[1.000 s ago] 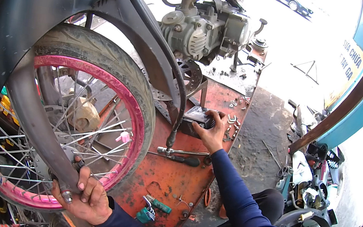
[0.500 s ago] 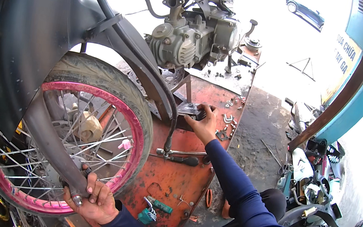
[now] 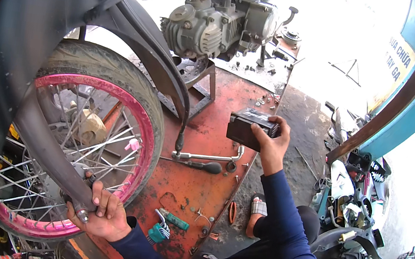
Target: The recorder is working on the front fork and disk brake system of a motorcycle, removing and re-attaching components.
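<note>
My right hand [image 3: 272, 141] grips a black rectangular box [image 3: 244, 126], like a small battery in shape, and holds it up over the right part of the red bench. The thumb lies on its near side and the fingers go round its right end. At lower left my left hand [image 3: 103, 214] is closed round the bottom end of the front fork leg [image 3: 57, 161], by the axle bolt [image 3: 82, 214]. The front wheel [image 3: 142, 173] with its pink rim stands behind the fork.
A grey engine [image 3: 200, 30] rests on a metal stand [image 3: 207, 95] at the back. The red bench [image 3: 205, 145] bears a socket wrench [image 3: 209, 157], a black-handled screwdriver [image 3: 202, 166], a hex key set [image 3: 159, 231] and loose bolts. Orange-handled pliers [image 3: 232, 213] lie beside it; parts pile up right.
My right hand has lifted the black box from beside the engine stand and brought it nearer and to the right. The left hand keeps its hold on the fork; the view has shifted slightly.
</note>
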A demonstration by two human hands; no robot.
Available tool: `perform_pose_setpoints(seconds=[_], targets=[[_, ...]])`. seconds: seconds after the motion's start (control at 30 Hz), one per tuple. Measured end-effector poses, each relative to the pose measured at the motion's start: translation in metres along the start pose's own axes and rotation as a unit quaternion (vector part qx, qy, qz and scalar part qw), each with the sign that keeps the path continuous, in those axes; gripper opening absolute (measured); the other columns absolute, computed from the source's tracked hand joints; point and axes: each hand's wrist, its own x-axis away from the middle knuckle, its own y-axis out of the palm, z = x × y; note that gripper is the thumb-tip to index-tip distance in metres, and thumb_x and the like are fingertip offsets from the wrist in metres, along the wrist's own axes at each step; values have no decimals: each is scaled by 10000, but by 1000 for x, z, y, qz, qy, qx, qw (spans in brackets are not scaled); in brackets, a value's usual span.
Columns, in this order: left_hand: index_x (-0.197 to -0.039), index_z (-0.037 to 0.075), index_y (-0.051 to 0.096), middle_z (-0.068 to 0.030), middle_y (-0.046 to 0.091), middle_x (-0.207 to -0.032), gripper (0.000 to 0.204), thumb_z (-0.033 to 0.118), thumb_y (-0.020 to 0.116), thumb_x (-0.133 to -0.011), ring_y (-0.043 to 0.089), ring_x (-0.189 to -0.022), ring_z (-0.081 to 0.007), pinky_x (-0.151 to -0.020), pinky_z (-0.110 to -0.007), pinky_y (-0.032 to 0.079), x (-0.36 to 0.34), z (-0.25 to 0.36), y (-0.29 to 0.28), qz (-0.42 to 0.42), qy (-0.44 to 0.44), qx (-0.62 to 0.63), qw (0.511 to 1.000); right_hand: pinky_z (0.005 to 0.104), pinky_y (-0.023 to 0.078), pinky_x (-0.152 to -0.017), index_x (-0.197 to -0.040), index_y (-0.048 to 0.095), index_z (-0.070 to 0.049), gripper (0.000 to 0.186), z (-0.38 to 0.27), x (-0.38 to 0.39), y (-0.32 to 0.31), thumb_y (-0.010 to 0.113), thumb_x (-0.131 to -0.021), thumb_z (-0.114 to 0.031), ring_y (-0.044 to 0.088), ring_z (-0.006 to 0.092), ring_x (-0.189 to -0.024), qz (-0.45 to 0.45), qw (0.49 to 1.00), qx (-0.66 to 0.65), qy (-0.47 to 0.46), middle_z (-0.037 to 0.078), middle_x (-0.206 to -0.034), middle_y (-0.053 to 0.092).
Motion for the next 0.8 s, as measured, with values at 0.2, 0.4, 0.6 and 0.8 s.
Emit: perform_pose_setpoints(seconds=[0.2, 0.4, 0.6, 0.8], targets=[[-1313, -142, 285, -92, 431, -758, 725, 404, 494, -884, 344, -416, -91, -363, -222, 317, -4, 2, -8, -34, -39, -2, 999, 236, 487, -690, -1003, 534, -51, 282, -14, 3, -77, 704, -789, -120, 585, 104, -756, -42, 939, -309, 147, 37, -875, 599], [-1331, -148, 238, -91, 399, -788, 732, 352, 520, -877, 336, -468, -117, -417, -256, 317, -1, 3, -8, -54, -46, -51, 996, 234, 463, -686, -966, 553, -68, 223, 30, -17, -147, 689, -812, -155, 573, 95, -788, -55, 941, -255, 214, 19, -873, 596], [-1402, -69, 198, -73, 396, -776, 759, 415, 500, -902, 357, -500, -120, -422, -254, 330, 7, 24, -14, -22, -85, -182, 979, 242, 444, -681, -958, 549, -67, 272, 107, -48, -191, 728, -769, -147, 590, 116, -779, -125, 950, -104, 267, 36, -810, 613], [-1362, -73, 269, -66, 382, -842, 634, 278, 523, -900, 344, -535, -117, -439, -240, 349, 12, 43, -31, 20, -33, -354, 935, 264, 462, -626, -930, 539, -58, 406, 249, -73, -189, 825, -671, -186, 574, 114, -700, -202, 925, -12, 320, 30, -757, 588]])
